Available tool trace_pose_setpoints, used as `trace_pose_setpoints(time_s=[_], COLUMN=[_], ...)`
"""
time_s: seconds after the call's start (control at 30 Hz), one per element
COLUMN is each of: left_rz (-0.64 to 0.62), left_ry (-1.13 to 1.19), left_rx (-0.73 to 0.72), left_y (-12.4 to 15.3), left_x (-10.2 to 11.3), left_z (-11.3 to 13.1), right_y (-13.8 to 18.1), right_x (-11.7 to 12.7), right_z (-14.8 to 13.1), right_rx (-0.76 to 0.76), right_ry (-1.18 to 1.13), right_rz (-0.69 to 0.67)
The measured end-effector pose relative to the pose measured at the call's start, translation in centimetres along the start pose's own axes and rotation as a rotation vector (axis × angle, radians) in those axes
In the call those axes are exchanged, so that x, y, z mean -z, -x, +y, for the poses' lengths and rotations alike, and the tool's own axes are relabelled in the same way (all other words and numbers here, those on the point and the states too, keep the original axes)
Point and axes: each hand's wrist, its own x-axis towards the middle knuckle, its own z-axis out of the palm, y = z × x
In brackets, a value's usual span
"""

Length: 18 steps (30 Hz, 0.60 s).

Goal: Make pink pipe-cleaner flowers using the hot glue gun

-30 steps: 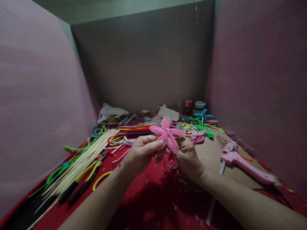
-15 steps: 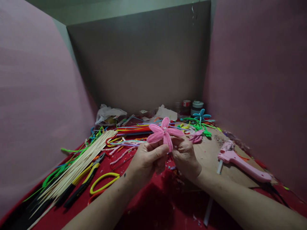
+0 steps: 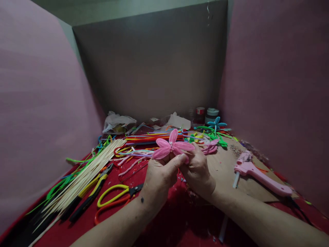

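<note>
Pinching a fuzzy pink flower just below the middle of the frame, the left hand and the right hand meet side by side. The left one's thumb lies over a lower petal; the right one grips near the petal pointing right. The step in hand appears to be adjusting or steadying the petals. The next move would seem to call for a gentle but steady hold near the base, so the soft petals keep their spread. Hidden are the flower's underside, any stem, and the right hand's fingertips. At lower left, scissors run out of sight behind the left wrist. At lower right, a pale stick is too dim to make out well.
</note>
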Motion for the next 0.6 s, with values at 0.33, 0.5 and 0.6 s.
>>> trace_pose_setpoints(time_s=[0.33,0.5,0.6], left_rz=[-0.116,-0.227,-0.230], left_ry=[0.047,-0.002,-0.033], left_rx=[0.005,-0.018,-0.045], left_y=[-0.5,-0.9,-1.1], left_x=[1.2,1.9,2.2], left_z=[-0.5,-0.6,-0.4], right_y=[-0.2,-0.5,-0.7], right_x=[0.0,-0.1,-0.3], right_z=[-0.2,-0.1,-0.1], right_rx=[-0.073,-0.163,-0.231], right_ry=[-0.126,-0.242,-0.350], right_rz=[-0.008,0.010,0.050])
